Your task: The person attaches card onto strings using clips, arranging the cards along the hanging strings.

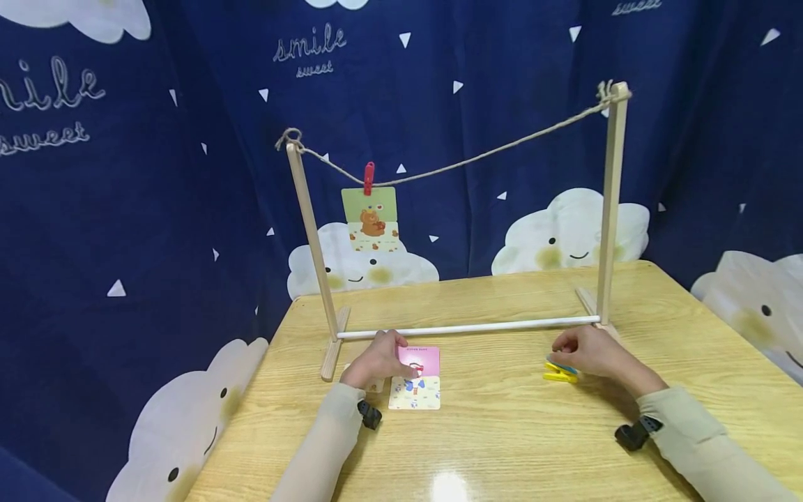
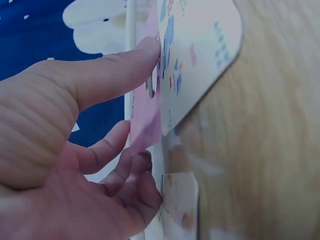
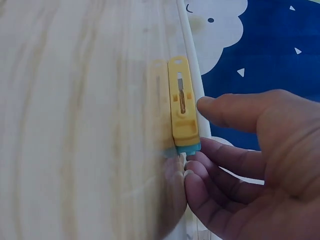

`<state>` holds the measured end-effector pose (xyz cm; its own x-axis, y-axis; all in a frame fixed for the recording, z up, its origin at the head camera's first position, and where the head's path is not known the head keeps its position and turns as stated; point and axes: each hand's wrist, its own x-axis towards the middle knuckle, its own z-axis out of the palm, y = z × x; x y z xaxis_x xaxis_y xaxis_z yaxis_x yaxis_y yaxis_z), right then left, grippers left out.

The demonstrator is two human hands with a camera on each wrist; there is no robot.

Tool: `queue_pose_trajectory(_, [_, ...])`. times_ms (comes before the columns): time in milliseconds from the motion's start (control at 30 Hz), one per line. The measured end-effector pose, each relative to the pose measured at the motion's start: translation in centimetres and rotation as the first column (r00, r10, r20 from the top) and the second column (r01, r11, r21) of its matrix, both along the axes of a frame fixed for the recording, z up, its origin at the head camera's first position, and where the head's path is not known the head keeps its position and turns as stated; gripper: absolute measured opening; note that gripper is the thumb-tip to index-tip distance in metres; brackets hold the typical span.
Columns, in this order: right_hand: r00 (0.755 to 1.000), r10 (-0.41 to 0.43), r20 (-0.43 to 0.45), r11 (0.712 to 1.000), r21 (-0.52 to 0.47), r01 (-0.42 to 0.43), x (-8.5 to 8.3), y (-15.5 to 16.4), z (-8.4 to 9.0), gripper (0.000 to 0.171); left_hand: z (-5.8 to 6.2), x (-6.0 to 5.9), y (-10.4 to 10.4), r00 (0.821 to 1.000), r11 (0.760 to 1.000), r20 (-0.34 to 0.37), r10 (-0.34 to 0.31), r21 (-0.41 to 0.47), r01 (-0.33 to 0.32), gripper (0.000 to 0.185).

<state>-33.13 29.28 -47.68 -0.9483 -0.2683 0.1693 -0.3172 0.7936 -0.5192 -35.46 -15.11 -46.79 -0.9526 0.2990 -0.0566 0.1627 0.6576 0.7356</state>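
Observation:
My left hand (image 1: 380, 359) holds a pink-and-cream card (image 1: 415, 401) near the table, thumb on its printed face and fingers at the pink edge. A second, cream card (image 1: 375, 385) lies partly hidden under that hand. Off to the right, my right hand (image 1: 592, 352) reaches down over small clothespins. A yellow clothespin (image 3: 182, 100) lies flat with my thumb tip beside it. The teal-blue clothespin (image 3: 188, 149) shows at its end by my curved fingers, with a gap between thumb and index finger.
Behind the hands stands a wooden frame (image 1: 608, 209) with a white crossbar (image 1: 470, 328) low on the table (image 1: 489, 432). Twine (image 1: 495, 149) sags between its posts. A red clothespin (image 1: 369, 179) hangs a green bear card (image 1: 373, 223) near the left post.

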Motion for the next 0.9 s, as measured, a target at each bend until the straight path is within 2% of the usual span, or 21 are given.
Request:
queue_pose_trajectory(167, [1.000,0.002,-0.009,1.000,-0.001,-0.002,-0.2,0.0,-0.2,0.025,0.3,-0.1,-0.3,1.000,1.000,0.009,-0.016,0.010,0.016,0.065])
queue_pose_trajectory(333, [1.000,-0.003,-0.005,1.000,0.005,0.003,-0.2,0.0,-0.2,0.025,0.5,-0.6,-0.6,0.998,0.999,-0.045,-0.034,-0.005,0.034,0.058])
queue_pose_trajectory(467, [1.000,-0.008,0.000,1.000,0.010,0.008,-0.1,0.0,-0.1,0.026,0.6,-0.8,-0.7,0.997,0.999,-0.068,-0.028,0.014,0.029,0.056])
queue_pose_trajectory(600, [0.999,-0.026,0.018,1.000,0.013,0.026,0.1,0.0,0.0,0.028,0.8,-0.7,-0.8,0.999,0.998,-0.042,-0.022,0.062,0.025,0.055])
queue_pose_trajectory(900, [0.999,-0.040,0.009,0.999,0.030,0.039,0.1,0.1,0.1,0.025,1.3,-0.8,-0.8,0.997,0.978,-0.017,-0.080,0.190,0.082,0.049])
